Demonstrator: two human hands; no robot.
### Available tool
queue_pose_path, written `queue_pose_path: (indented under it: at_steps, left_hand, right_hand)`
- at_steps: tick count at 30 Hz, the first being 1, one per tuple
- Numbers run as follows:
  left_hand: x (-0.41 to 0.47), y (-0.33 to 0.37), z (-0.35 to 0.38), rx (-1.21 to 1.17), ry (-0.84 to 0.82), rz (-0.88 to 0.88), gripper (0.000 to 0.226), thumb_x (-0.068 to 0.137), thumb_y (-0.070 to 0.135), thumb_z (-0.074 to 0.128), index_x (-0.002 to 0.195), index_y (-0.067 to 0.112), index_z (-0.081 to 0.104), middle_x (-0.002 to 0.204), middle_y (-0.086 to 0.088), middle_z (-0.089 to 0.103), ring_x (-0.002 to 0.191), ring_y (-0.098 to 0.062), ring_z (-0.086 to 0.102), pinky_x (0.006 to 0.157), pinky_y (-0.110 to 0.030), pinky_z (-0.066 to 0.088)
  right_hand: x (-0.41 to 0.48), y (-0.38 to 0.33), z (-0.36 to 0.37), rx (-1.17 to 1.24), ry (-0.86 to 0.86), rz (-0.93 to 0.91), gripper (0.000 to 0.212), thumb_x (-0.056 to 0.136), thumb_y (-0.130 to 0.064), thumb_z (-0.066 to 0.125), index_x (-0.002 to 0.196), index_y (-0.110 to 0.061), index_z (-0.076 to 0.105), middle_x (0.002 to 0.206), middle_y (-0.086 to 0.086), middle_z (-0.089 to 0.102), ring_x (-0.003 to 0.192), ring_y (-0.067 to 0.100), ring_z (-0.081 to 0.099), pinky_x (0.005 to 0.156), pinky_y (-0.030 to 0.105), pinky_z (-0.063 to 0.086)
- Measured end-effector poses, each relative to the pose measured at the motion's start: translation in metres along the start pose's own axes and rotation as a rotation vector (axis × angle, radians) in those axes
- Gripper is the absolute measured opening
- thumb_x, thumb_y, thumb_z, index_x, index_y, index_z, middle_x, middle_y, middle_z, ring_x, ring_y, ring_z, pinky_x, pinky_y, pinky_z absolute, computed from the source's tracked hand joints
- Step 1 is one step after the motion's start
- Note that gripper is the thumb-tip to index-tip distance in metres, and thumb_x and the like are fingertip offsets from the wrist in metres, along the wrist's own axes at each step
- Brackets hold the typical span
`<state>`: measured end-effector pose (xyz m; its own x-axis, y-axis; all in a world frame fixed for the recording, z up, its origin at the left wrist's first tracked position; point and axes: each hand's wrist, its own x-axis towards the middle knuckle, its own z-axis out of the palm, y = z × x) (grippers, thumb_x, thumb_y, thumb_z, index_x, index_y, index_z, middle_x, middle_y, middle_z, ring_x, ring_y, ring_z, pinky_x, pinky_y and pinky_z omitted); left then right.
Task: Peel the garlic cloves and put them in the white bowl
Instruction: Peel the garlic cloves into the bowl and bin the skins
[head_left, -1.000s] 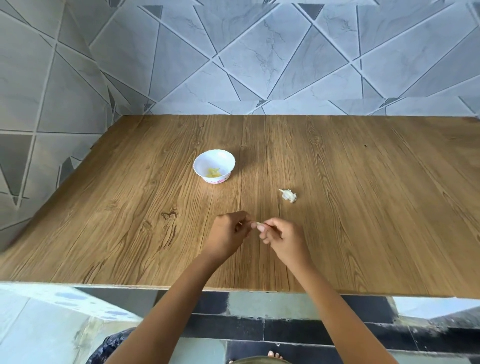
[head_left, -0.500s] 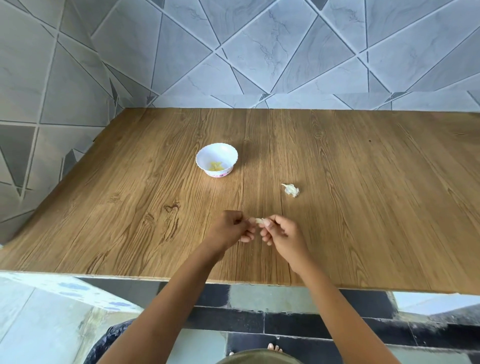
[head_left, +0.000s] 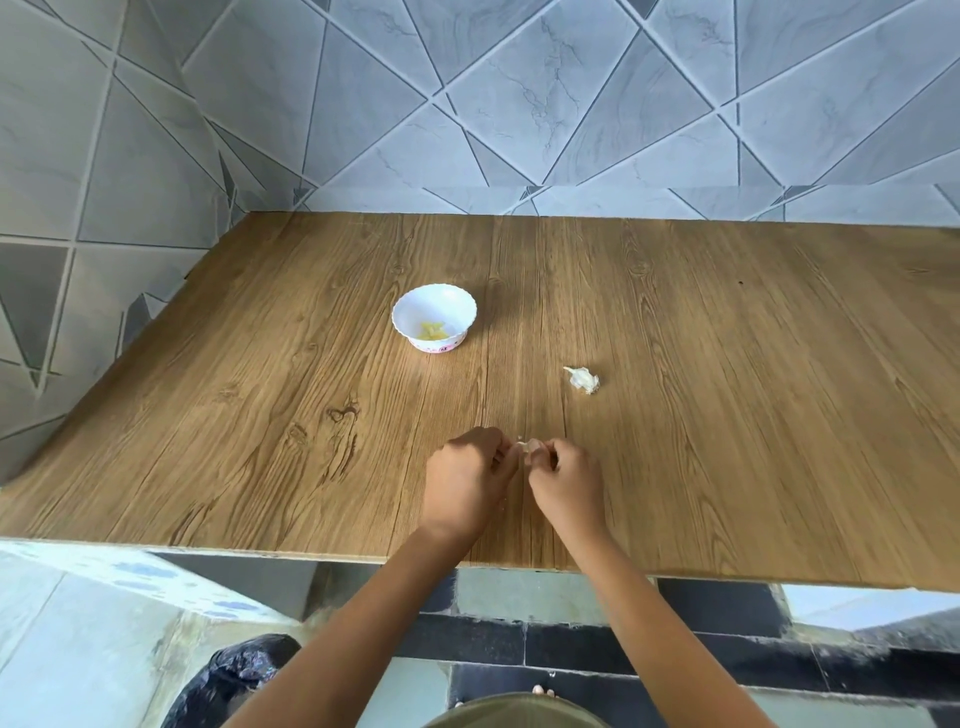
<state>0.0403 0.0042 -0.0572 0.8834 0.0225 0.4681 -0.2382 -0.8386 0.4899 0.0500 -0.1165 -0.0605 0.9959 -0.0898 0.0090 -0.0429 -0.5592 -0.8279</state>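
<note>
One garlic clove (head_left: 531, 446) pinched between left hand (head_left: 470, 478) and right hand (head_left: 563, 483), near surface (head_left: 260, 415) front edge. Likely light, slippery; grip ends.

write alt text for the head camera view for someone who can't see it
Seen from above, a person's left hand and right hand pinch a small garlic clove between them over a wooden table. Farther back stands a white bowl holding yellowish peeled cloves, and a pale garlic piece lies on the table to its right.
</note>
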Motion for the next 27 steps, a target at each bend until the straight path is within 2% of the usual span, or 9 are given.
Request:
queue_pose_path:
  at_steps: [2,5,8,10,12,16,19,22,27]
  left_hand:
    - [0.000,0.002,0.001,-0.066,0.012,-0.054,0.030,0.082,0.033,0.059,0.063,0.010,0.063,0.055,0.001,0.061,0.044,-0.016,0.057,0.038,-0.025,0.045]
    - [-0.003,0.006,0.003,-0.293,-0.008,-0.293,0.024,0.084,0.016,0.069,0.063,0.007,0.063,0.057,0.000,0.064,0.050,-0.016,0.060,0.050,-0.026,0.051]
    - [-0.001,0.013,-0.001,-0.765,-0.130,-0.696,0.020,0.088,0.012,0.066,0.070,0.003,0.067,0.066,-0.010,0.068,0.061,-0.020,0.065,0.057,-0.026,0.056]
    - [0.001,0.015,-0.005,-0.959,-0.183,-0.821,0.018,0.089,0.011,0.064,0.075,0.001,0.067,0.069,-0.011,0.067,0.063,-0.016,0.064,0.057,-0.019,0.054]
    - [0.003,0.012,-0.008,-0.979,-0.191,-0.837,0.017,0.090,0.011,0.063,0.077,0.000,0.067,0.069,-0.011,0.068,0.063,-0.016,0.064,0.057,-0.018,0.054]
    - [0.009,0.001,-0.012,-0.831,-0.197,-0.760,0.015,0.089,0.013,0.065,0.080,0.002,0.069,0.071,-0.009,0.068,0.065,-0.015,0.065,0.059,-0.021,0.054]
    - [0.014,-0.004,-0.016,-0.756,-0.282,-0.675,0.016,0.089,0.013,0.064,0.083,0.000,0.069,0.073,-0.013,0.068,0.066,-0.016,0.065,0.061,-0.023,0.056]
    - [0.021,-0.006,-0.021,-0.690,-0.347,-0.624,0.013,0.089,0.012,0.065,0.080,0.002,0.067,0.072,-0.011,0.068,0.064,-0.016,0.065,0.061,-0.024,0.056]
    - [0.029,-0.007,-0.024,-0.617,-0.364,-0.596,0.014,0.088,0.011,0.066,0.077,0.002,0.066,0.065,-0.007,0.066,0.058,-0.015,0.064,0.059,-0.025,0.057]
  right_hand:
    - [0.000,-0.001,0.000,0.024,-0.003,0.028,0.030,0.097,-0.015,0.049,0.070,-0.004,0.056,0.050,-0.001,0.041,0.045,0.012,0.034,0.041,0.021,0.024]
    - [0.001,0.000,0.003,0.150,-0.015,0.122,0.028,0.098,-0.014,0.046,0.075,-0.003,0.058,0.053,-0.001,0.041,0.047,0.011,0.034,0.045,0.023,0.023]
    - [0.002,-0.002,0.004,0.333,-0.065,0.226,0.029,0.100,-0.018,0.042,0.076,-0.013,0.056,0.062,-0.003,0.047,0.057,0.011,0.041,0.056,0.026,0.032]
    - [0.002,-0.002,0.003,0.404,-0.101,0.221,0.028,0.101,-0.018,0.042,0.075,-0.018,0.055,0.065,-0.004,0.051,0.060,0.009,0.046,0.056,0.024,0.037]
    - [0.001,-0.003,-0.002,0.466,-0.118,0.168,0.024,0.099,-0.012,0.047,0.079,-0.014,0.061,0.068,-0.002,0.059,0.059,0.007,0.054,0.053,0.018,0.044]
    - [0.005,0.004,-0.012,0.490,-0.147,0.003,0.015,0.089,-0.004,0.062,0.101,-0.010,0.069,0.079,-0.002,0.070,0.068,0.006,0.067,0.064,0.017,0.053]
    - [0.012,0.007,-0.017,0.485,-0.202,-0.093,0.016,0.087,-0.005,0.065,0.096,-0.018,0.069,0.079,-0.003,0.070,0.068,0.004,0.067,0.063,0.017,0.053]
    - [0.017,0.011,-0.018,0.376,-0.217,-0.215,0.019,0.087,-0.007,0.066,0.088,-0.025,0.070,0.076,-0.006,0.070,0.069,0.006,0.068,0.064,0.019,0.054]
    - [0.025,0.016,-0.016,0.062,-0.112,-0.483,0.011,0.083,-0.011,0.071,0.093,-0.010,0.075,0.075,-0.007,0.071,0.062,0.007,0.066,0.059,0.022,0.054]
